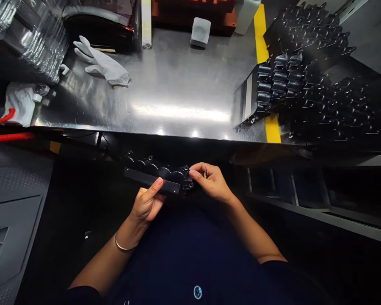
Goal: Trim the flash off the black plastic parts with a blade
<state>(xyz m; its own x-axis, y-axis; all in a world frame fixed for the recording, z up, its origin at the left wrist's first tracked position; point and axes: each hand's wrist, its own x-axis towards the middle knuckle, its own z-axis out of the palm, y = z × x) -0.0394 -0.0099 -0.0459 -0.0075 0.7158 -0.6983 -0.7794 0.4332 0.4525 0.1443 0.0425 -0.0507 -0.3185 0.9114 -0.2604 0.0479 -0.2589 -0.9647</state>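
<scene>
Both hands hold a long black moulded plastic part [155,176] just below the table's front edge, with a row of rounded lobes along one side and a flat strip along the other. My left hand [147,203] grips its middle, thumb lying on the strip. My right hand [212,182] pinches the part's right end between thumb and fingers. A tiny metallic item [205,173] shows beyond those fingers, too small to identify.
On the steel table [178,84] lie white gloves [101,61] and a small white block [200,32]. Stacked black parts [305,84] stand at right across yellow floor tape [272,127]. Clear plastic-wrapped goods [41,38] sit upper left, above a white cloth [20,103] and red cord [6,136].
</scene>
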